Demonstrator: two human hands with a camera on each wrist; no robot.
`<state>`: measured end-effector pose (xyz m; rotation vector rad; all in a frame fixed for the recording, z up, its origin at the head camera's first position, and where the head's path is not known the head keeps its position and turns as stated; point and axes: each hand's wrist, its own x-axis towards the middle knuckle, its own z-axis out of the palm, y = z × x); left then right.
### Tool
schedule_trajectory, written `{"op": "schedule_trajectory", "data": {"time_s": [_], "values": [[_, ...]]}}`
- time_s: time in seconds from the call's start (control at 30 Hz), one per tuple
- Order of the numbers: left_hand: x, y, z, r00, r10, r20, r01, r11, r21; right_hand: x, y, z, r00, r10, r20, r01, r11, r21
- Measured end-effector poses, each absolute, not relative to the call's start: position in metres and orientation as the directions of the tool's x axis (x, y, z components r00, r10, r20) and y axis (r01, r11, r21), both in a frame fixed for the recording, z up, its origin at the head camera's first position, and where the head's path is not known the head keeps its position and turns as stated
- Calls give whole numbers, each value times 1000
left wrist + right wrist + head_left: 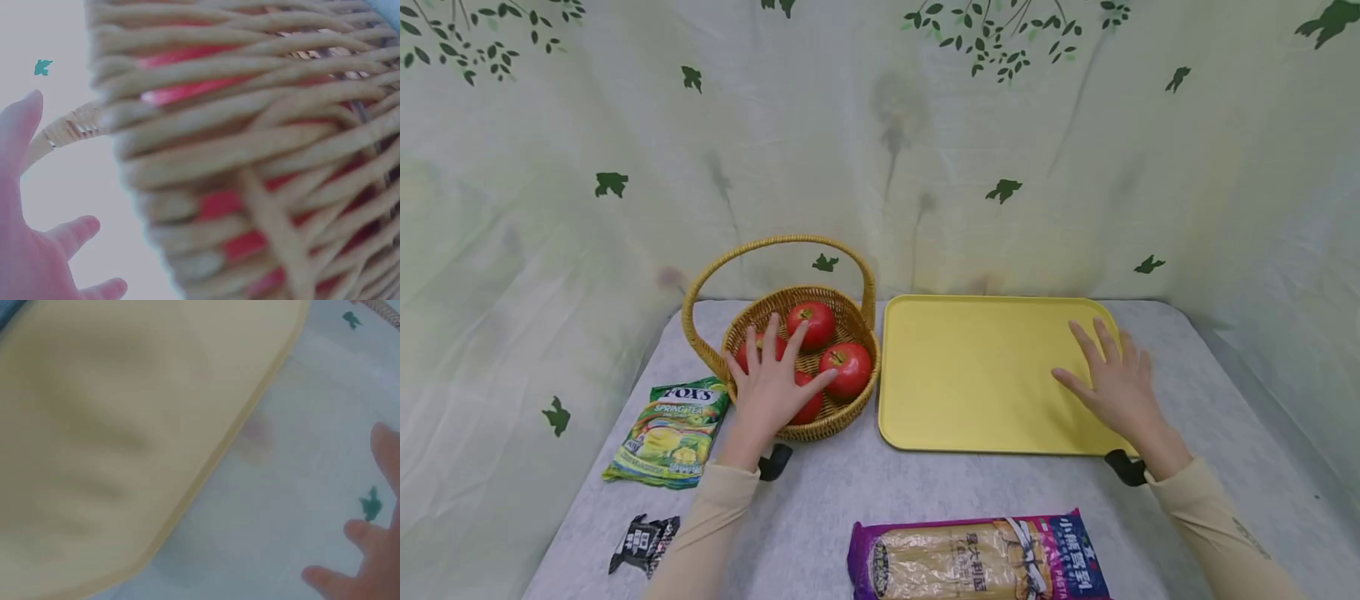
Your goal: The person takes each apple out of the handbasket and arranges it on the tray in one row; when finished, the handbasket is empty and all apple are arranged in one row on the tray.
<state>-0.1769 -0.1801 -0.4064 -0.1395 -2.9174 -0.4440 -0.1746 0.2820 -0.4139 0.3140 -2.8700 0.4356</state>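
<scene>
My left hand (769, 392), fingers spread and straight, hovers over the front left of a wicker basket (827, 429) with a tall arched handle. Several red apples (846, 372) lie inside it, some partly hidden by the hand. The left wrist view has the basket's woven wall (206, 144) close up, with red showing through the gaps. Above the right part of a flat yellow tray (970, 375), my right hand (1120, 392) is spread and holds nothing. In the right wrist view the tray (125, 425) and its raised rim lie beside the fingers.
Left of the basket lies a green candy bag (670, 433). A small black packet (643, 543) is nearer, beside the left sleeve. At the front lies a purple pasta pack (977, 558). A leaf-patterned curtain (880, 150) hangs behind the grey table (820, 517).
</scene>
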Motion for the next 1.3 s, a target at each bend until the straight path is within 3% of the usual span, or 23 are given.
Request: {"op": "schedule_trajectory", "data": {"time_s": [0.13, 0.37, 0.6, 0.77, 0.93, 1.13, 1.3], "values": [[-167, -183, -399, -975, 68, 211, 137, 934, 331, -180, 269, -408, -923, -266, 277, -353, 869, -345], [-147, -196, -394, -963, 99, 250, 220, 824, 522, -189, 230, -394, -873, -422, 246, -478, 634, -609], [-122, -212, -398, -975, 47, 219, 205, 583, 786, -196, 185, -385, -801, -578, 158, -430, 372, -822], [-107, -218, -402, -992, -21, 123, 106, 369, 923, -204, 154, -382, -744, -658, 119, -355, 238, -904], [-96, -225, -408, -997, -81, 16, -6, 264, 965, -211, 128, -384, -695, -711, 107, -308, 160, -938], [-92, -234, -421, -989, -142, -46, -83, 272, 959, -221, 97, -386, -618, -779, 104, -276, 91, -957], [-96, -237, -435, -984, -121, -132, -158, 245, 956, -228, 72, -390, -570, -819, 69, -243, 88, -966]]}}
